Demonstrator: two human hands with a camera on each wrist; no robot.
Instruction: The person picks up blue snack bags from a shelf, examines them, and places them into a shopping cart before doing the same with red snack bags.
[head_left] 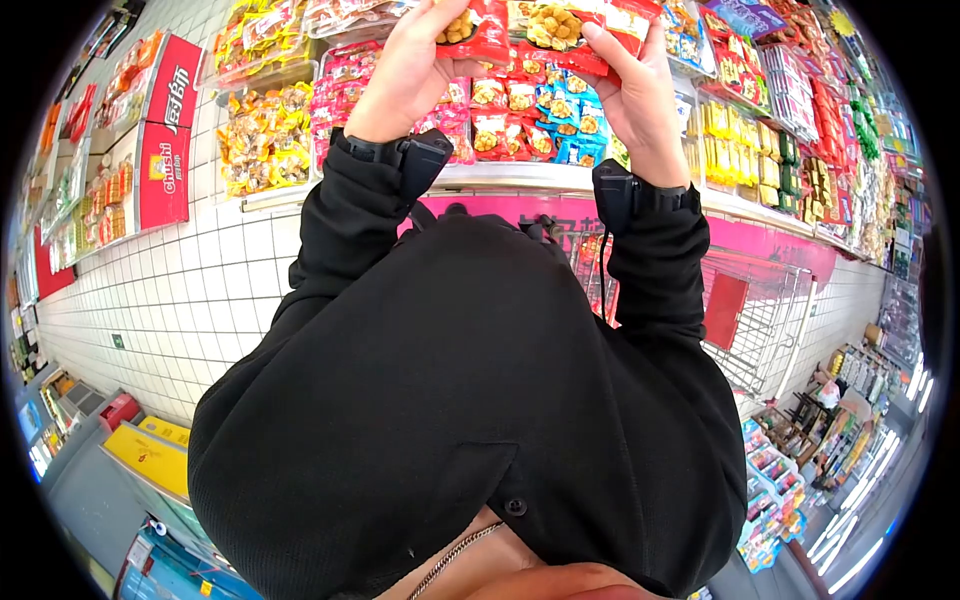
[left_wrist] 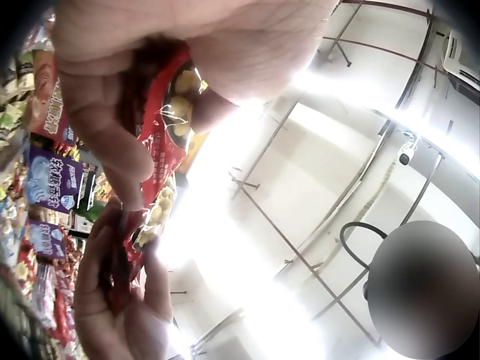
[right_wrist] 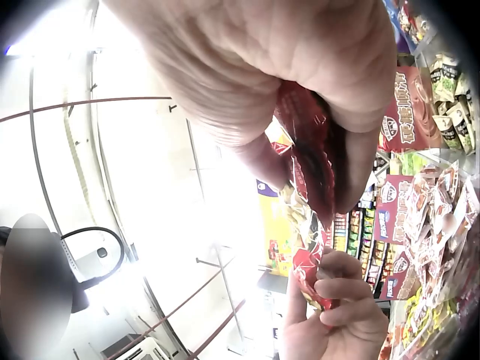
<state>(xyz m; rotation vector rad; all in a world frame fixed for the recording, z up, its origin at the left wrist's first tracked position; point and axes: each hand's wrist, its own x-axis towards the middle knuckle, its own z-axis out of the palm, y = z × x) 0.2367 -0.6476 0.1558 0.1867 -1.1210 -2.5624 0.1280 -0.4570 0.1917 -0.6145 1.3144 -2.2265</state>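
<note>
Both hands are raised over the snack shelves at the top of the head view. My left hand (head_left: 418, 70) pinches a red snack packet (head_left: 482, 30) printed with golden round pieces. In my right hand (head_left: 642, 105) is another red snack packet (head_left: 560, 28) with a similar picture, its thumb lying on the front. The two packets meet edge to edge in the head view. Up close in the left wrist view, the left packet (left_wrist: 166, 124) sits between thumb and curled fingers. The right wrist view shows the right packet (right_wrist: 307, 142) nearly edge-on, gripped likewise.
Below the hands, bins hold red packets (head_left: 505, 135), blue packets (head_left: 572, 120) and yellow-wrapped sweets (head_left: 268, 135). A wire shopping cart (head_left: 765, 320) stands at the right by the pink shelf front (head_left: 800, 258). To the left, a red-sided display (head_left: 165, 165) stands on white floor tiles (head_left: 215, 270).
</note>
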